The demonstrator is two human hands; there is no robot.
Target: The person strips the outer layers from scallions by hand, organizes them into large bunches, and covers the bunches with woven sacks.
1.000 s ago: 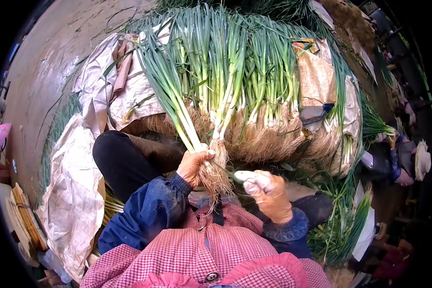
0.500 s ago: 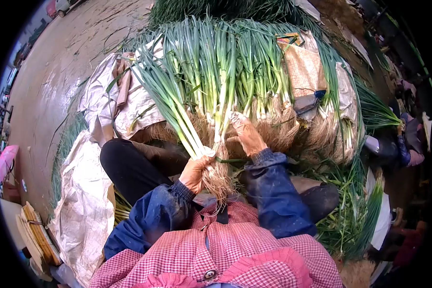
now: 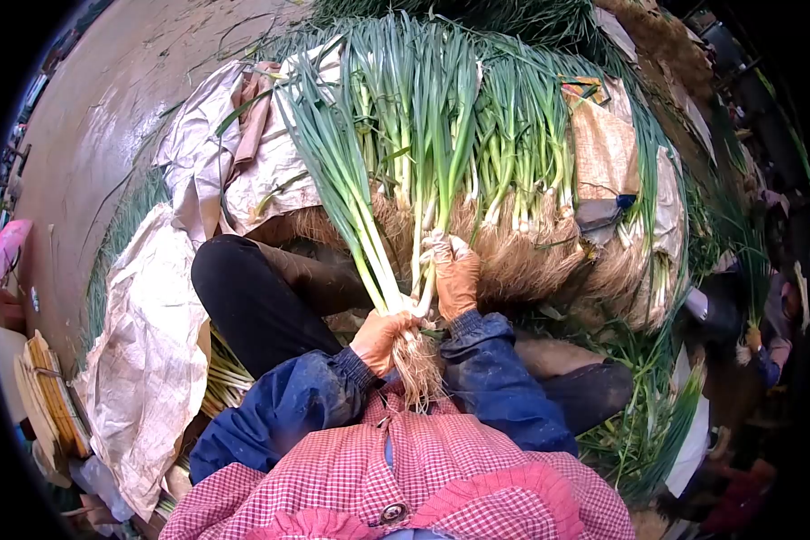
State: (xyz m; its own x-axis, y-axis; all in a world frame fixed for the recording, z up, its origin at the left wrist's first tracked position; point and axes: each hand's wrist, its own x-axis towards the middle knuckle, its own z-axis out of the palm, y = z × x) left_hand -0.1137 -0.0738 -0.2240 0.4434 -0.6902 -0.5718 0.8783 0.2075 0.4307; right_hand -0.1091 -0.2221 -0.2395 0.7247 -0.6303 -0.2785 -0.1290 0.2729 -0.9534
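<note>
My left hand, in an orange glove, is wrapped round the white lower stems of a bunch of spring onions. The leaves of this bunch lean up and to the left, and its tangled roots hang below my fist over my lap. Close on the right, my right hand, gloved alike, has its fingers closed round the pale stems of more spring onions. Their white ends meet the held bunch at my left hand. Past both hands lies a thick row of spring onions, roots toward me.
Pale sacking spreads at my left, beside stacked yellowish boards. A woven sack covers part of the row at right. Loose green leaves litter the ground by my right knee. Another person is at the far right.
My right hand has come down and toward me, its fingers now closed on stems beside the left hand's bunch. The whole view has shifted slightly. My left hand keeps its grip.
</note>
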